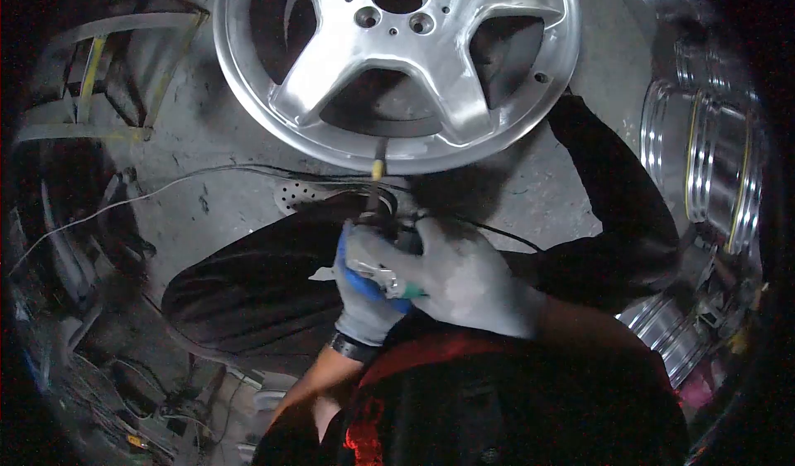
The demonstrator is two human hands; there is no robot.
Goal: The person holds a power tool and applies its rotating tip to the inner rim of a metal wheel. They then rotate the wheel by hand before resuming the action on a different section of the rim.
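Observation:
Both my hands wear grey gloves and grip one small power tool [377, 277] with a blue body and a metal fitting. My left hand [362, 300] wraps the blue handle from below. My right hand [468, 280] closes over the tool from the right side. A thin shaft with a yellow collar [378, 168] runs from the tool up to the lower rim of a polished silver alloy wheel [397, 60] lying flat on the grey floor. The tip touches the rim's edge.
More shiny wheel rims [712, 168] are stacked at the right. A metal frame with yellow paint [108, 77] stands at the upper left. Thin cables [166, 188] trail across the concrete floor. My dark-trousered legs fill the middle.

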